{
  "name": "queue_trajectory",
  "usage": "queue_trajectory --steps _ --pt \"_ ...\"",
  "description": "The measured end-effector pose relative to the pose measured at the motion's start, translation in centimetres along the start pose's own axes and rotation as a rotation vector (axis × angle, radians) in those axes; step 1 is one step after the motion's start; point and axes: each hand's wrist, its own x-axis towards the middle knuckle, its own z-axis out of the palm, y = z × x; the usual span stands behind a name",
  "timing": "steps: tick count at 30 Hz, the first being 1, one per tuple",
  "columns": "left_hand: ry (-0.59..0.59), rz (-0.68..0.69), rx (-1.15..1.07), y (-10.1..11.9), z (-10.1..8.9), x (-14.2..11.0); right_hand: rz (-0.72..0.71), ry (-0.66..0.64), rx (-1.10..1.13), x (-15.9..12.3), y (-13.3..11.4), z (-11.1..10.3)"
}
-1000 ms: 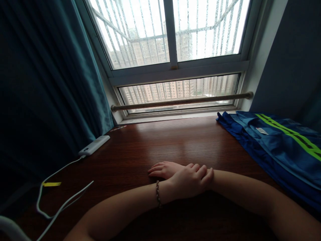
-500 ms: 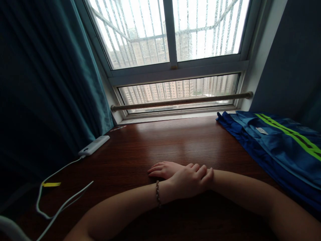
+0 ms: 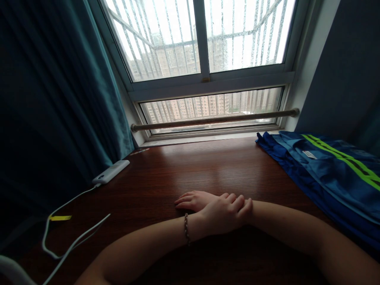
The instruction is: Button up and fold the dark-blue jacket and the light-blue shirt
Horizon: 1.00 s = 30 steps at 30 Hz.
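Note:
My left hand (image 3: 224,215), with a braided bracelet (image 3: 187,228) at its wrist, lies across my right wrist, its fingers curled over it. Underneath, my right hand (image 3: 197,200) points to the left and rests on the dark wooden tabletop (image 3: 190,166). Its visible fingers are stretched out flat, and nothing shows in them. The left hand covers the back part of the right hand and the wrist.
On the right lies a folded blue garment (image 3: 323,170) with a neon-green stripe. A white power bank (image 3: 112,171) with a white cable (image 3: 71,200) and yellow tag (image 3: 61,218) sits at the left by a teal curtain (image 3: 109,99). A barred window (image 3: 204,51) stands behind.

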Motion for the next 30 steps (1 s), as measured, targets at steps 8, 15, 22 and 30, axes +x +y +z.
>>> queue_trajectory --steps 8,15,22,30 --pt "-0.005 -0.001 0.006 0.0 -0.08 -0.02 -0.05 -0.012 -0.073 0.04 0.59 0.46" --pt "0.01 -0.007 -0.017 0.04 0.12 -0.03 -0.104 -0.077 -0.178 0.1 0.8 0.41" --pt "0.009 -0.004 -0.011 0.01 0.08 -0.03 -0.096 -0.084 -0.187 0.12 0.54 0.15" --pt "0.003 0.001 -0.022 -0.02 -0.07 -0.04 -0.095 -0.023 -0.177 0.14 0.94 0.79"
